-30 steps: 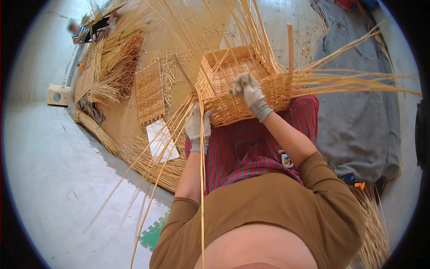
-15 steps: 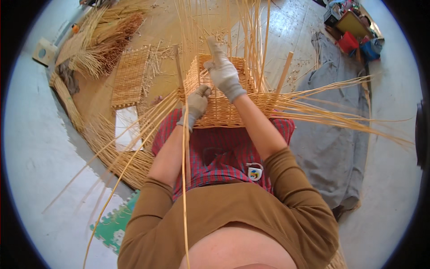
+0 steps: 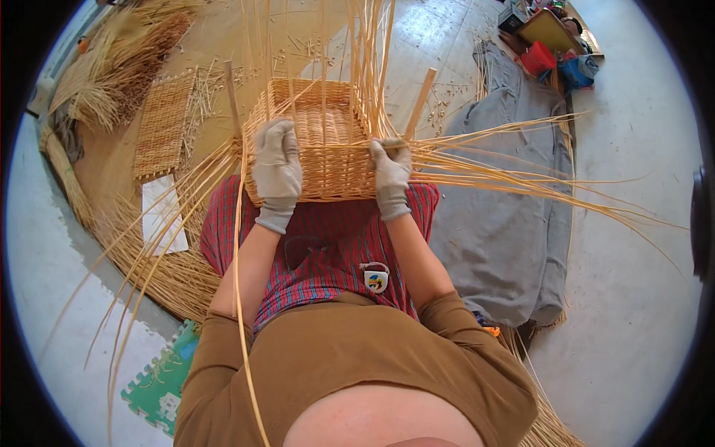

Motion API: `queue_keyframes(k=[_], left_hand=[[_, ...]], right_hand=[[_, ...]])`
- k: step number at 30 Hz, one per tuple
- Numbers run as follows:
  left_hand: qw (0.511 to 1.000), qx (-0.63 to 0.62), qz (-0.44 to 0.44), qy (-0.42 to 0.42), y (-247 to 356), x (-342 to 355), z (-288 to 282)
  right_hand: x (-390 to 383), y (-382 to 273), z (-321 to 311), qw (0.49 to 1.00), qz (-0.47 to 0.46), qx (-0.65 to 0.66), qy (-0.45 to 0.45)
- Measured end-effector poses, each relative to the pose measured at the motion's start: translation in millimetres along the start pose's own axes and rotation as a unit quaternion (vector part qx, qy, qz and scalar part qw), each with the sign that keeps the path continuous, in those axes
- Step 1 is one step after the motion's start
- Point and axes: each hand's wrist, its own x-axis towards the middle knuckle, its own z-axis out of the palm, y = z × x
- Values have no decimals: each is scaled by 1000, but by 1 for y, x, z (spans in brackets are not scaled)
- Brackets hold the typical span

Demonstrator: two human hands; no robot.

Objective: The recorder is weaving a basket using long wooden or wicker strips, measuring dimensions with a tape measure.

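Wicker basket (image 3: 335, 175) looks light, springy; I'd take its woven wall, not the brittle-looking stakes (image 3: 371, 67). Left hand (image 3: 278, 162), right hand (image 3: 392, 170): fingers curled, clamping—can't tell.

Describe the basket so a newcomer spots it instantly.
Find the red striped cloth across the person's lap. At its far end, the gloved left hand and right hand flank the front of a rectangular basket. Unlike the flat woven mat at left, it has walls and long loose strands.
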Motion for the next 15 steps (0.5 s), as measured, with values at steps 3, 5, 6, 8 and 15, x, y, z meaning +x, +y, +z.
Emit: queue_keyframes(k=[3,5,6,8,15], left_hand=[[913,146,-299,-235,-1,-1,24],[900,263,-246,-247,-1,-1,34],[894,329,-199,-231,0,-2,36],[878,368,-211,-224,3,0,35],[907,339,223,-116,40,-30,44]], right_hand=[[23,-5,2,986,122,-114,-6],[48,-7,30,946,-222,-199,-125],[61,-10,47,901,-298,-269,-166],[71,-17,61,907,-268,-265,-190],[39,-45,-32,954,-190,-228,-48]])
